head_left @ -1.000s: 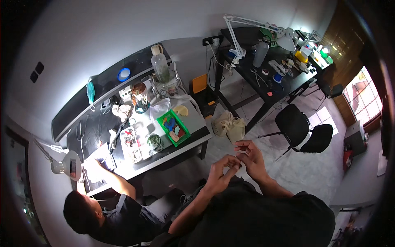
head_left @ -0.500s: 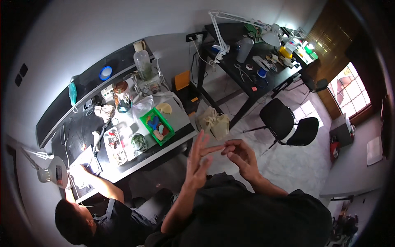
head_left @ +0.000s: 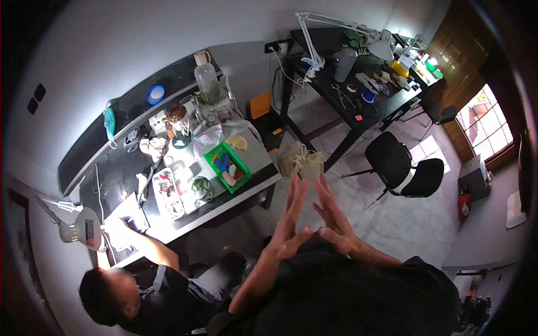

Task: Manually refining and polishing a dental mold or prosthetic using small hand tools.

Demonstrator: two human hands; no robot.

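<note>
Both of my hands are raised in front of my body, holding nothing. My left hand is open, its fingers stretched upward and its thumb pointing across to the right. Close beside it, my right hand is open too, with fingers straight and leaning toward the left hand. The thumbs come near each other; whether they touch I cannot tell. Just beyond the fingertips, a beige cloth bag sits on the floor. A green tray of colourful pieces is on the workbench, left of my hands.
At the bench's left end a person works under a lamp. The bench also carries a glass jar and a white tray. Ahead right, a black table holds pliers and a grey bottle. A black chair stands right.
My hands have gone from touching at the fingers, the right one curled, to both standing upright with fingers straight. The whole view has shifted slightly.
</note>
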